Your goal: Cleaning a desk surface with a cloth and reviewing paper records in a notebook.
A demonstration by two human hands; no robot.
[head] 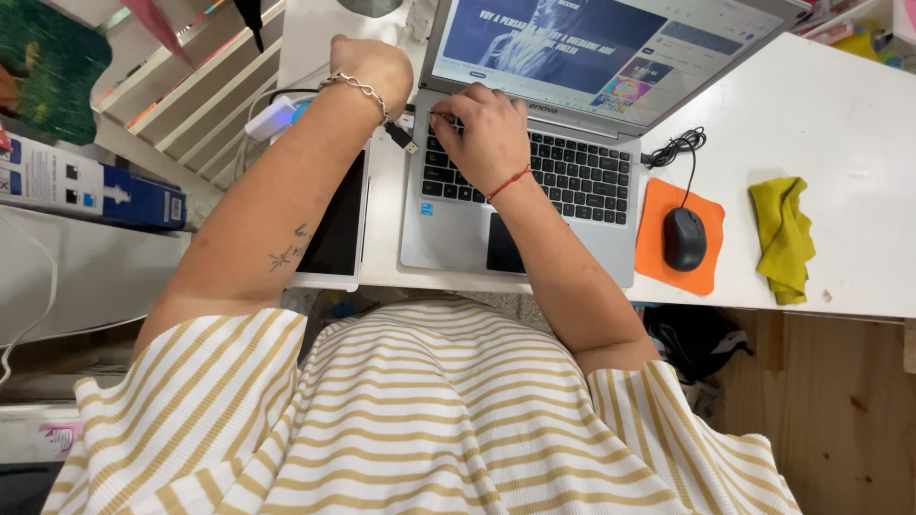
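Pinching a black USB plug [401, 137] in closed left hand [374, 65], at nine o'clock of the laptop [534, 181]; right hand [489, 133] resting loosely curled on keys, holding nothing. Risking bent connector through misalignment.

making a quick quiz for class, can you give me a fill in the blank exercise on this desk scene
1. The black mouse sits on an ____ mouse pad.
2. The crumpled cloth to the right of the mouse is ____.
3. The right hand rests on the laptop's ____.
4. The left hand, a chain bracelet on its wrist, lies to the ____ of the laptop.

Missing words: orange; yellow; keyboard; left
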